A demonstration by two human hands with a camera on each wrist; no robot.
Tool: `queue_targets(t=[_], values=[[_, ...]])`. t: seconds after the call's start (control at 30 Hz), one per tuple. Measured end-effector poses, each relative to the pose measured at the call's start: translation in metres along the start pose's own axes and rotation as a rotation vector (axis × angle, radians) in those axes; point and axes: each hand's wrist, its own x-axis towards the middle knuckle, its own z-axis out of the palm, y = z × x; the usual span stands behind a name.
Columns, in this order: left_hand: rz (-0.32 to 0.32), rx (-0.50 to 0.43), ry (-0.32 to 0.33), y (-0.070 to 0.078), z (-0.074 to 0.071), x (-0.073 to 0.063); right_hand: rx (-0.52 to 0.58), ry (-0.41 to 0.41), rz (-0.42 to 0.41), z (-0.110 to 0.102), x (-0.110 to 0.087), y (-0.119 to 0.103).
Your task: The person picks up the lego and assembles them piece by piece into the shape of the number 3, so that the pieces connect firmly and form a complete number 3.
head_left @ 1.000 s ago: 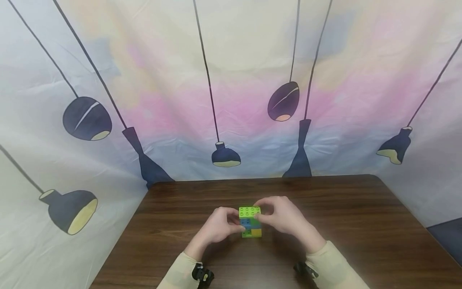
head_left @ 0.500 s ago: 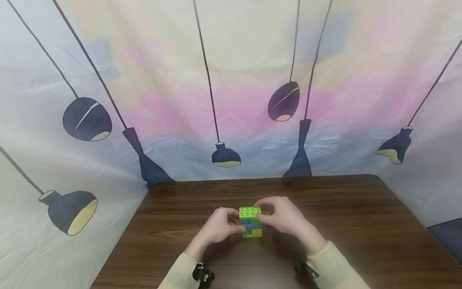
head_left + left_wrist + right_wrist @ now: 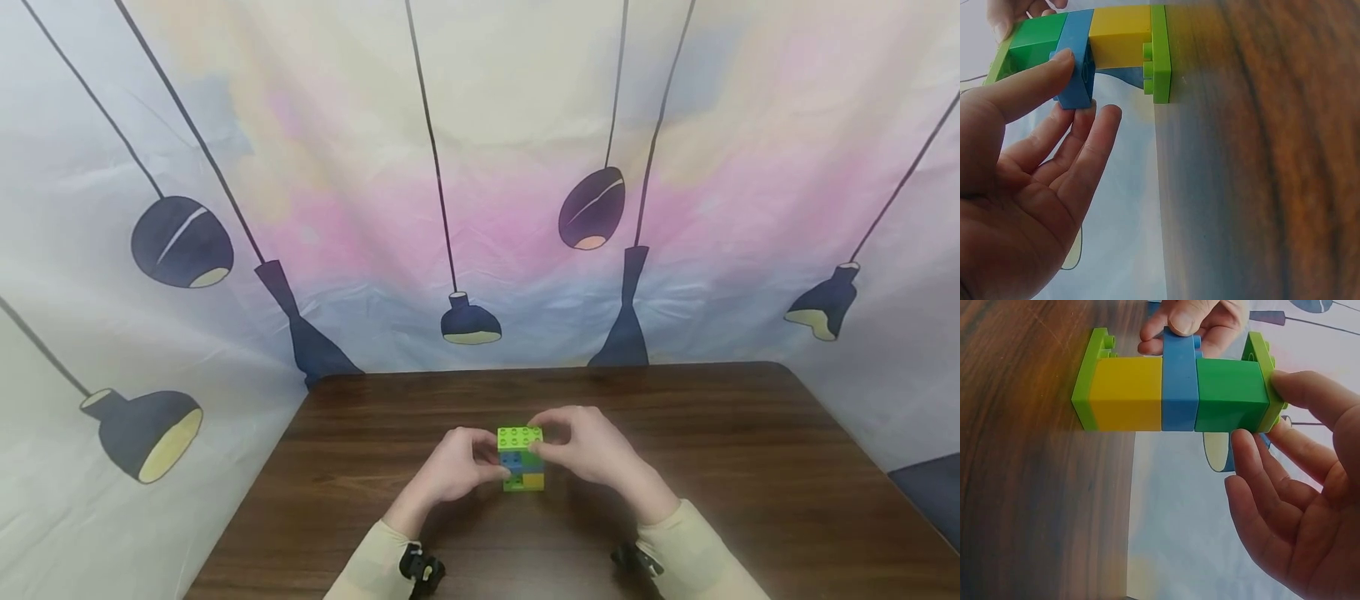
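A stack of toy building bricks stands upright on the brown wooden table (image 3: 360,533). From the bottom up, it has a lime base plate (image 3: 1161,56), a yellow brick (image 3: 1125,394), a blue plate (image 3: 1179,381), a green brick (image 3: 1230,394) and a lime top plate (image 3: 517,437). My left hand (image 3: 452,468) pinches the overhanging end of the blue plate between thumb and fingers. On the other side, my right hand (image 3: 588,446) pinches the lime top plate near the green brick, its lower fingers extended below. In the head view, the left thumb partly covers the stack's front.
Behind the table hangs a pale cloth (image 3: 517,100) printed with dark lamps. A black wrist device (image 3: 422,568) sits at the left sleeve and another (image 3: 636,560) at the right. A dark object (image 3: 930,492) shows beyond the table's right edge.
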Motion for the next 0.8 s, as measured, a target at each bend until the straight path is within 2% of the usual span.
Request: queue_targets(t=[0.23, 0.37, 0.6, 0.8], values=[[-0.021, 0.000, -0.002, 0.001, -0.001, -0.001, -0.016, 0.011, 0.017, 0.001, 0.000, -0.003], [-0.021, -0.002, 0.003, 0.002, -0.001, -0.001, 0.012, 0.000, -0.005, 0.000, 0.000, 0.001], [-0.020, -0.004, 0.003, 0.000, 0.000, -0.001, 0.069, -0.089, -0.066, 0.001, -0.001, 0.023], [0.000, -0.002, -0.004, -0.003, 0.000, -0.001, 0.108, -0.156, -0.032, 0.006, -0.007, 0.035]])
